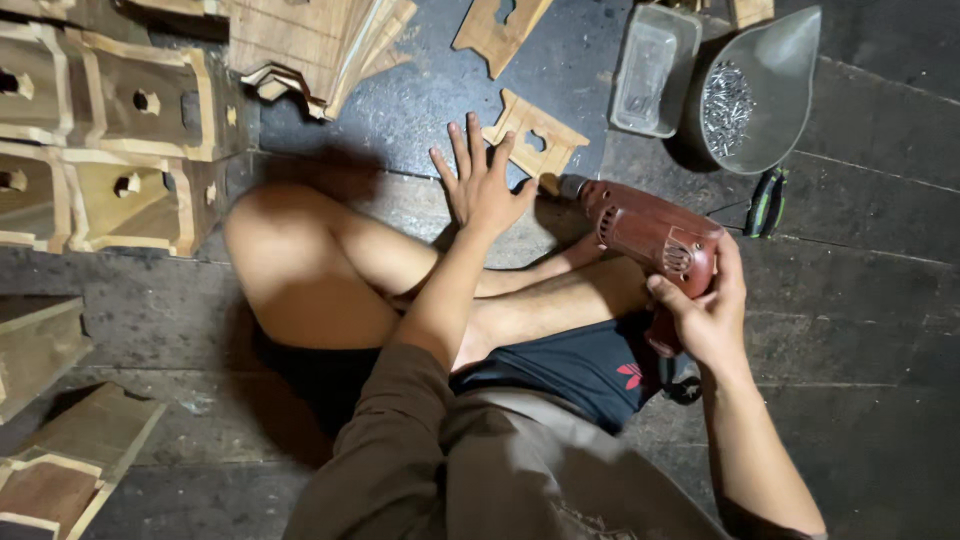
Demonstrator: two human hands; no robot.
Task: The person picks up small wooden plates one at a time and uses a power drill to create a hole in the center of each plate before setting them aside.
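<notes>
a flat, notched plywood cut-out piece (534,137) lies on the dark floor just ahead of the person's crossed legs. the left hand (483,183) is spread wide, fingers fanned, its fingertips at the near edge of the piece; whether they press on it is hard to tell. the right hand (708,312) grips a worn red electric drill (650,235), whose nose points at the piece; the bit is too small to make out. beyond sit a grey plastic scoop holding nails (760,85), a clear rectangular tub (655,70) and a green-handled tool (768,202). pale wooden boxes with holes (120,150), partly cut off, stand at the left.
</notes>
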